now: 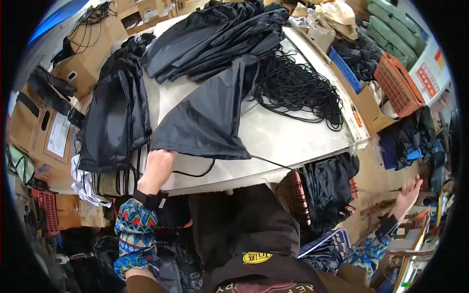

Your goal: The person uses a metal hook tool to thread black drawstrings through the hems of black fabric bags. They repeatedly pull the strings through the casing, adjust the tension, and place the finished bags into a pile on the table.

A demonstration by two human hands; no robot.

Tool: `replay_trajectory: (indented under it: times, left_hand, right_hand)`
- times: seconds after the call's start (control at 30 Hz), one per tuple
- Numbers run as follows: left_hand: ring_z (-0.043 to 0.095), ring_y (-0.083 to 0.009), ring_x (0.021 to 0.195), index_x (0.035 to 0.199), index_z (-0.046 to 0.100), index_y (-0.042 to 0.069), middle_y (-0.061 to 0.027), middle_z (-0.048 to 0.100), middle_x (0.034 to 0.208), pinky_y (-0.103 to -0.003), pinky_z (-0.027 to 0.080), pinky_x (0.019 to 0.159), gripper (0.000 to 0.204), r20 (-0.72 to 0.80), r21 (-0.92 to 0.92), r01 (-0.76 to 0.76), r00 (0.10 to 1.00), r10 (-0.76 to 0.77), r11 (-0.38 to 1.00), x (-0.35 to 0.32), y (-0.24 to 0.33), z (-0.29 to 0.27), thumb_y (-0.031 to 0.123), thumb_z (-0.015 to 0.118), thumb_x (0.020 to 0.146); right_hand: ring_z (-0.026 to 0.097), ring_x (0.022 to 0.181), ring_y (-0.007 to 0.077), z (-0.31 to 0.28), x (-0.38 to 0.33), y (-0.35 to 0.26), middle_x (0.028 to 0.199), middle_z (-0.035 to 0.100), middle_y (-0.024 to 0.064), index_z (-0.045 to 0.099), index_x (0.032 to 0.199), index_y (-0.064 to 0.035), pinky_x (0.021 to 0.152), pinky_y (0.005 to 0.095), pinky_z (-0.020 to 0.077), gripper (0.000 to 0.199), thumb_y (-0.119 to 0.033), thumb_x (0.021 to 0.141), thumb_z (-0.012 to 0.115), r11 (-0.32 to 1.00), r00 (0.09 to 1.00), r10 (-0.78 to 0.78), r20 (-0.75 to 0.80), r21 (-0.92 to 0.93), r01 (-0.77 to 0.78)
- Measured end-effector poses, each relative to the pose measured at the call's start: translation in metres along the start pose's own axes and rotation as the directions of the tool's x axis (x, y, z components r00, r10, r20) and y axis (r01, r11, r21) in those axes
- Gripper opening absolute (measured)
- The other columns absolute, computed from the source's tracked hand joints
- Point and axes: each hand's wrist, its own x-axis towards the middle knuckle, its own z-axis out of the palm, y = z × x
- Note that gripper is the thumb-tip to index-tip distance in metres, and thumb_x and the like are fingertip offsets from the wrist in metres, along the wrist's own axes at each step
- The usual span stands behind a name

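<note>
My left hand [159, 168] is closed on the lower left corner of a black fabric drawstring bag [205, 119] lying on the white table. Near that hand, a short loop of black cord [200, 172] hangs below the bag's edge. From the bag's lower right corner another black cord [271, 162] runs straight out to the right, over the table edge. My right hand [408, 194] is stretched far out to the right, beyond the table, fingers pressed together. Whether the cord reaches it cannot be traced.
Black bags are piled at the table's back [215, 39] and left [110, 119]. A tangle of black cords [303, 90] lies at the right. Below the table edge stands a red basket of black bags [327, 188]. Cardboard boxes [46, 129] and an orange crate [398, 83] flank the table.
</note>
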Motion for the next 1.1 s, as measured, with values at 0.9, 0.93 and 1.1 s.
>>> replay_trajectory:
  times: [0.9,0.93,1.1]
  left_hand:
    - [0.060,-0.0087,0.070,0.095,0.062,-0.003,-0.0046,0.062,0.081,-0.022,0.052,0.053,0.014,0.298,-0.954,0.262,0.877,-0.377,-0.145,0.002,0.161,-0.009,0.009,0.060,0.089]
    - [0.060,-0.0080,0.070,0.095,0.062,-0.003,-0.0045,0.061,0.081,-0.021,0.051,0.053,0.014,0.330,-0.943,0.291,0.875,-0.354,-0.159,0.002,0.161,-0.015,0.009,0.059,0.089]
    - [0.062,-0.0131,0.062,0.092,0.061,-0.002,-0.0086,0.065,0.081,-0.024,0.053,0.051,0.012,0.521,-0.777,0.387,0.838,-0.162,-0.496,-0.003,0.146,-0.008,0.010,0.061,0.087]
  right_hand:
    - [0.054,0.064,0.0436,0.265,-0.286,0.179,0.065,0.053,0.0250,0.055,0.085,0.0035,0.055,0.0442,0.0411,0.015,-0.011,0.084,0.054,0.742,0.101,0.517,0.850,-0.505,0.441]
    - [0.054,0.064,0.0438,0.263,-0.287,0.180,0.066,0.054,0.0248,0.055,0.086,0.0035,0.055,0.0444,0.0413,0.015,-0.011,0.084,0.054,0.751,0.069,0.462,0.884,-0.432,0.499]
    - [0.055,0.055,0.0340,0.271,-0.286,0.160,0.063,0.053,0.0214,0.058,0.094,0.0011,0.051,0.0380,0.0400,0.014,-0.010,0.086,0.055,0.739,0.081,0.608,0.790,-0.600,0.306]
